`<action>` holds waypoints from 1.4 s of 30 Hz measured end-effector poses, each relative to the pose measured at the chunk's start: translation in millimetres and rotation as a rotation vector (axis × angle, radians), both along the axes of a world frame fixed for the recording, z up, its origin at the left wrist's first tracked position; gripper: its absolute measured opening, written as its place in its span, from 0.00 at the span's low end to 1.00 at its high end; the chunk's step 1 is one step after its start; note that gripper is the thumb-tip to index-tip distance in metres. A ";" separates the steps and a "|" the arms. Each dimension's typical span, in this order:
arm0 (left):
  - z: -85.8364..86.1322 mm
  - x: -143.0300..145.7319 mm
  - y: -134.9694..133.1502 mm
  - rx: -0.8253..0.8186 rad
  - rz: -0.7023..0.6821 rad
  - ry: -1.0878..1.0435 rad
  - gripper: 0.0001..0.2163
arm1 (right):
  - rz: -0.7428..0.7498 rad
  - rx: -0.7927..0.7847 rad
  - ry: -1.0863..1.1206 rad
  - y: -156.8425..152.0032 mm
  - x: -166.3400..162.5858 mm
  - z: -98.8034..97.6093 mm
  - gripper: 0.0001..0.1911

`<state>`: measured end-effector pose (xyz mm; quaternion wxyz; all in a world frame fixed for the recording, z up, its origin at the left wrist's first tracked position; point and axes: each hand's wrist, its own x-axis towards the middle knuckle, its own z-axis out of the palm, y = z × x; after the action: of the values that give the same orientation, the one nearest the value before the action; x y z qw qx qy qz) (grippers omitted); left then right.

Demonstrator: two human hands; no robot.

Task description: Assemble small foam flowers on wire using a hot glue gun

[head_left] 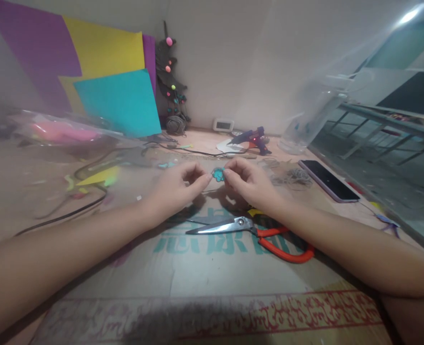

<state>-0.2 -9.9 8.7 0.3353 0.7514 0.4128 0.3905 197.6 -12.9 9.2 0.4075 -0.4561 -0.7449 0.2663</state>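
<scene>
Both my hands meet over the middle of a cardboard sheet [204, 268]. My left hand [177, 184] and my right hand [249, 182] pinch a small teal flower-shaped piece [218, 174] between their fingertips, a little above the cardboard. Scissors with orange handles [255, 232] lie on the cardboard just in front of my right wrist, blades pointing left.
A glue gun [252, 138] rests at the back centre, a phone [327, 180] lies at the right. Coloured paper sheets [118, 100] lean on the wall at the back left beside a dark felt tree [170, 81]. Black cables [85, 189] and clear plastic bags [61, 132] spread over the left side.
</scene>
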 end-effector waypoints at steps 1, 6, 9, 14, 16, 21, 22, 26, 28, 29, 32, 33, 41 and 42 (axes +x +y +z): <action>-0.5 0.3 -0.2 -0.006 -0.018 0.010 0.12 | -0.004 0.012 -0.011 -0.1 0.0 0.2 0.09; -5.1 1.4 1.3 -0.041 -0.083 0.060 0.11 | -0.013 0.065 -0.061 -1.1 0.5 0.5 0.09; -7.9 1.6 2.7 -0.083 -0.109 0.080 0.12 | -0.017 0.108 -0.097 -2.8 0.4 1.3 0.08; -11.6 1.9 2.7 -0.100 -0.151 0.093 0.12 | -0.020 0.146 -0.129 -4.5 -0.5 3.4 0.08; -12.1 2.0 3.0 -0.083 -0.156 0.107 0.13 | -0.018 0.154 -0.133 -4.5 -0.4 3.8 0.08; -10.0 0.5 7.1 0.037 -0.101 0.103 0.13 | 0.008 0.187 -0.175 -5.3 0.4 4.5 0.07; -9.4 -0.2 8.2 0.056 -0.097 0.084 0.14 | 0.014 0.192 -0.184 -5.4 0.5 4.5 0.07; -8.5 -3.1 11.0 0.078 -0.093 -0.030 0.18 | 0.046 0.193 -0.201 -5.5 0.6 3.6 0.07; -8.4 -3.8 10.5 0.049 -0.070 -0.100 0.19 | 0.054 0.200 -0.217 -5.4 0.6 3.0 0.07; -8.2 -3.9 9.8 0.040 -0.057 -0.123 0.19 | 0.055 0.206 -0.225 -5.3 0.6 2.8 0.06; -7.0 -4.0 6.0 0.040 -0.031 -0.153 0.15 | 0.052 0.216 -0.235 -5.2 0.3 2.8 0.07; -6.6 -4.0 4.7 0.038 -0.025 -0.158 0.14 | 0.045 0.215 -0.235 -5.2 0.2 2.8 0.07; -8.8 -2.9 12.3 0.057 0.082 -0.227 0.12 | -0.030 0.251 -0.229 -3.2 -1.1 1.7 0.06; -9.3 -3.1 14.8 0.060 0.111 -0.209 0.11 | -0.026 0.263 -0.228 -3.2 -1.2 1.7 0.06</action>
<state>-3.3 4.9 -0.6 0.3318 0.6923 0.4047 0.4969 196.3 -16.0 10.9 0.3800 -0.4358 -0.8087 0.1081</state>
